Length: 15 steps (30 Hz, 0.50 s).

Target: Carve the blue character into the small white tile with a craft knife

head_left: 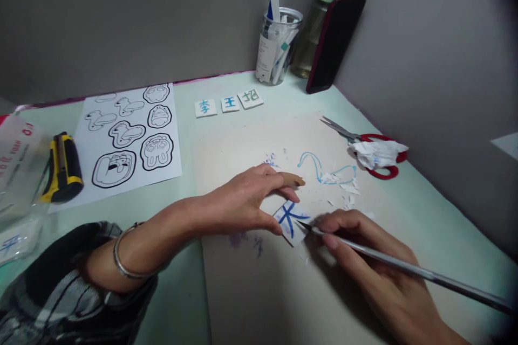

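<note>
A small white square tile (292, 228) with a blue painted character lies on the beige board (243, 291). My left hand (243, 199) holds it, thumb at its left edge and fingers at its upper edge; one finger wears a tan bandage. In my right hand (376, 264) is a thin silver pen-like knife (388, 261), gripped near its dark pointed tip. That tip rests on or just over the tile, beside the right strokes of the character. White scraps (348, 182) and a light-blue swan-like drawing (311, 159) are on the board beyond.
Red-handled scissors (384, 172) with crumpled paper lie right. Three lettered tiles (230, 104), a jar of pens (278, 48), a bottle (305, 43) and a dark phone (338, 43) stand behind. Left are a printed sheet (133, 129), a yellow-black cutter (65, 167) and plastic bags (18, 172).
</note>
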### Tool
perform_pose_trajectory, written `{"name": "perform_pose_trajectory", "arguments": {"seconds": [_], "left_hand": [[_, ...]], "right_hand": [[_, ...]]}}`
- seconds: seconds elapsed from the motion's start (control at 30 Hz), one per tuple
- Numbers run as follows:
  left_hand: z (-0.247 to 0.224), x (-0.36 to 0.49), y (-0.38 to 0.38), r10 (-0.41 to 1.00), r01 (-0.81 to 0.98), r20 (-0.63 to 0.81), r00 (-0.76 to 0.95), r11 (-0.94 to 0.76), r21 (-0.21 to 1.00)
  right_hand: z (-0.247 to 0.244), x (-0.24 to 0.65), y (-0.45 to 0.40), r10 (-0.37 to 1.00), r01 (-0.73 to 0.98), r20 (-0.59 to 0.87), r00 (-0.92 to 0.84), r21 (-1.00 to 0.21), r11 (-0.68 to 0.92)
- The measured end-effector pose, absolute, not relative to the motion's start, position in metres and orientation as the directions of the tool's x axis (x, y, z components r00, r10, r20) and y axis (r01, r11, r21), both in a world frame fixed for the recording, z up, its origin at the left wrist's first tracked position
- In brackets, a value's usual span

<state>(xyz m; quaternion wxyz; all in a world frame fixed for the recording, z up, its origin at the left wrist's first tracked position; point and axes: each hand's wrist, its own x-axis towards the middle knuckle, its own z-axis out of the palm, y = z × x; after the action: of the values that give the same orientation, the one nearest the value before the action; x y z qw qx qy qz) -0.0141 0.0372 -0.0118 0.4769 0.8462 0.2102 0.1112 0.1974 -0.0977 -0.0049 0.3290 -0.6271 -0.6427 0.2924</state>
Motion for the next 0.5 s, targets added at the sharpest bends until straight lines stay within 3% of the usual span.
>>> {"name": "perform_pose_trajectory", "arguments": {"seconds": [0.5], "left_hand": [[-0.0114,-0.0138,0.0384,0.463,0.254,-0.017,0.886,-0.454,0.854]], "right_hand": [[-0.0089,0.1952,-0.0956,0.996,0.623,0.083,-0.037,-0.777,0.088]]}}
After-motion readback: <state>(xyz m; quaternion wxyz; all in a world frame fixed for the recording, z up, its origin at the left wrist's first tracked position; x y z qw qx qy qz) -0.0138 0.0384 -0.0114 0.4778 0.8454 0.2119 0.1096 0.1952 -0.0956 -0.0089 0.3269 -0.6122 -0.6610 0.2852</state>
